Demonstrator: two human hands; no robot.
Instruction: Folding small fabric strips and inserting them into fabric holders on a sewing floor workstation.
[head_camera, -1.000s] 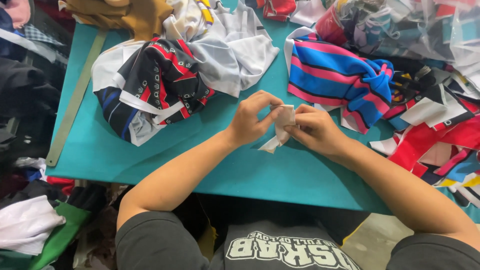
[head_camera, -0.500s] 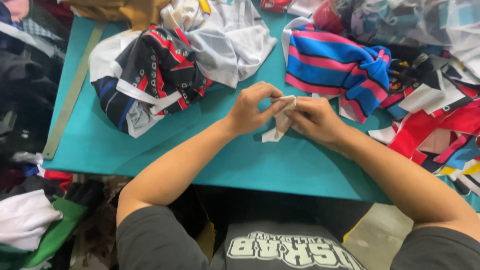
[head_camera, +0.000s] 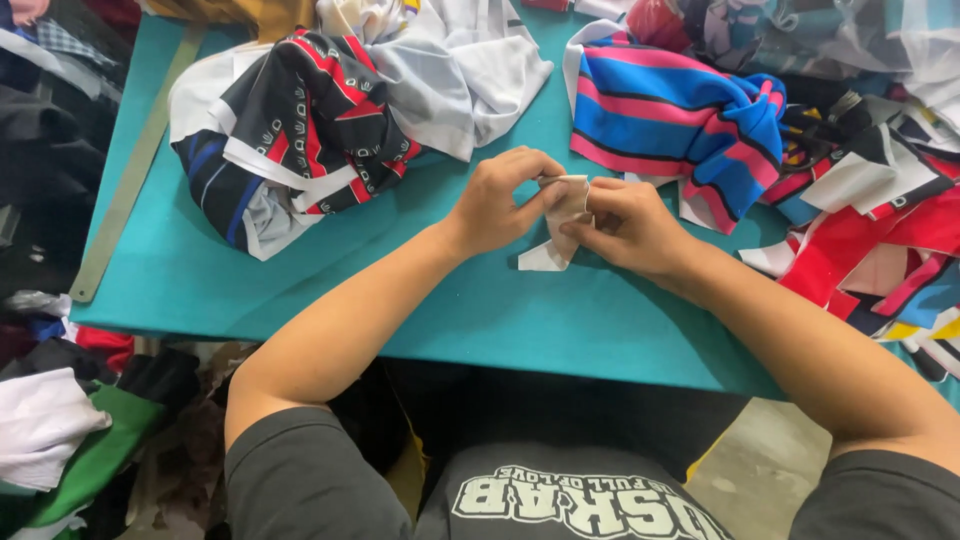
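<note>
White strip of cloth is what both hands are busy with, but take the room from the big things down. Under it all lies the teal table, the landmark here. At the table's far right edge spreads a heap of red, white and black scraps. At far left on the table sits a black, white and red bundle, with a white shirt just behind it. Right of centre lies a blue and pink striped piece. A long ruler runs along the table's left edge. Near the table's middle, the left hand and right hand meet, each with fingers closed, pinching the strip's upper end; its lower end rests on the table.
</note>
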